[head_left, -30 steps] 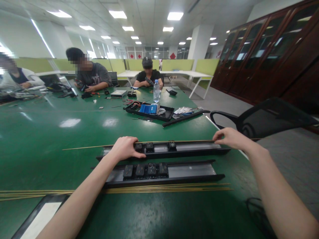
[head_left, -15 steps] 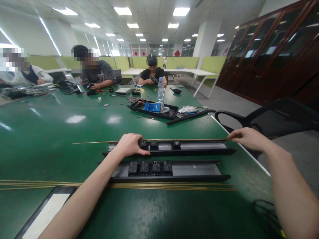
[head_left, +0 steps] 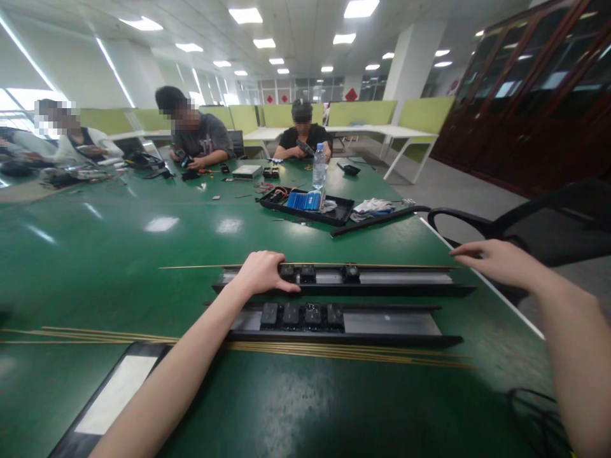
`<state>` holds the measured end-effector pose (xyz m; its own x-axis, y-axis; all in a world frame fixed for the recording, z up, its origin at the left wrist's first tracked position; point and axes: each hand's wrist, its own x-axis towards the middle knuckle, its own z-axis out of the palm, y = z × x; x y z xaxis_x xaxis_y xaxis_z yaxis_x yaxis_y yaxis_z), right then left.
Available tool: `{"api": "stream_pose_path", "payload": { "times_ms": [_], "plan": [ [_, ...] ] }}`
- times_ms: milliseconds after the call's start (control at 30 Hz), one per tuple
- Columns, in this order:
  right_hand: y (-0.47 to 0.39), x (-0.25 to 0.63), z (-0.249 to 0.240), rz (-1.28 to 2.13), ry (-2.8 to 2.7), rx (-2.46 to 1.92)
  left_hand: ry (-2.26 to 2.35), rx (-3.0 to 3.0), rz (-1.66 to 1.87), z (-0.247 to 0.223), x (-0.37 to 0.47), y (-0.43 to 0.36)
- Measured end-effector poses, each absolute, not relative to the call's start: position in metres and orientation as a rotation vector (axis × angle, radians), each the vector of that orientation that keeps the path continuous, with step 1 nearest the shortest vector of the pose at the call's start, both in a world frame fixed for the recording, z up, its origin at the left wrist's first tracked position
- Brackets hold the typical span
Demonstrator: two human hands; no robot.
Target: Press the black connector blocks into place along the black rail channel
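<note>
My left hand (head_left: 262, 273) spans the farther black channel strip (head_left: 410, 289), its fingers over the far edge and its thumb on the near edge. Small black blocks (head_left: 351, 273) sit inside that strip. Along its far edge lies a thin brass-coloured rod (head_left: 324, 264), passing under my left fingers. Beyond the strip's right end hovers my right hand (head_left: 499, 262), fingers stretched out and thumb apart, near the rod's right end. Closer to me, a second black channel strip (head_left: 391, 321) holds a row of black blocks (head_left: 291, 314). No hand touches it; my left forearm crosses its left end.
Several thin rods (head_left: 334, 350) lie in front of the near strip. A dark flat case with a white panel (head_left: 114, 394) is at lower left. Farther off are a black tray (head_left: 341, 213), a water bottle (head_left: 319, 166) and co-workers. A chair (head_left: 477, 219) stands right.
My right fingers have let go of the rod's right end and opened. My left hand keeps its hold on the far strip. The whole view has shifted slightly.
</note>
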<state>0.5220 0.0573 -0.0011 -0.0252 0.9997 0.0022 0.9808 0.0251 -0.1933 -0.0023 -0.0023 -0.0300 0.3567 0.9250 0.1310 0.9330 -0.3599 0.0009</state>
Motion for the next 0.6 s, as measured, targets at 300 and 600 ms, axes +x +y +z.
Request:
{"api": "stream_pose_path", "payload": {
  "times_ms": [300,600],
  "plan": [
    [0.045,0.466,0.005,0.258,-2.209,-1.686,-1.710,-2.495,-0.164,-0.033,-0.003,-0.002],
    [0.035,0.402,-0.011,0.563,-2.401,-1.312,-1.724,-2.504,-0.172,-0.034,-0.004,-0.001]
  ]
}}
